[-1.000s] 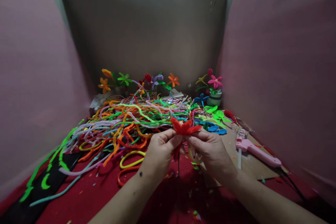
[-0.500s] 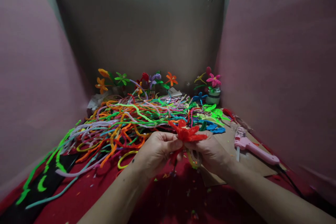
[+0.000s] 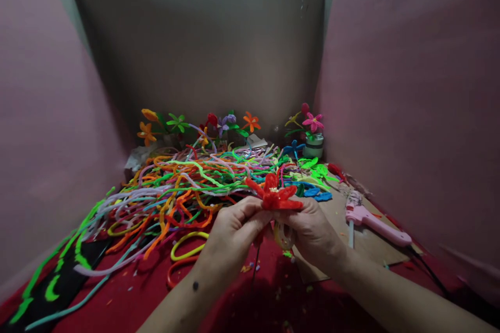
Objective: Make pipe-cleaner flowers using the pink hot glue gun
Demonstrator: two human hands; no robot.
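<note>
Pinching from both sides, I've got the fuzzy red, star-shaped flower (image 3: 278,201) right in front of me, up above the deep-red cloth (image 3: 128,291) and on the near side of the tangled heap of many-coloured fuzzy stems (image 3: 207,169). Look at how far along it is: petals spread, a small pale-yellow centre in the middle, and a thin dark stem (image 3: 255,265) showing below my fingers, bare where I can see it. What's left? My hands cover the underside, so I can't tell whether the base is finished. Farther back, an orange fuzzy flower (image 3: 251,122) and a bright pink fuzzy flower (image 3: 313,122) stand upright, petals fully shaped. Now the grip: left hand (image 3: 240,226), thumb and fingers together, clamped just under the petals; right hand (image 3: 318,231), closed on the flower's other side, fingertips partly hidden beneath the lowest petal. A clear, ring-shaped roll (image 3: 284,237) shows just below the right fingers; held or lying behind, I can't say. Over to the right, the pale-pink glue gun (image 3: 378,225) rests on brown cardboard (image 3: 365,250), well apart from both hands.
</note>
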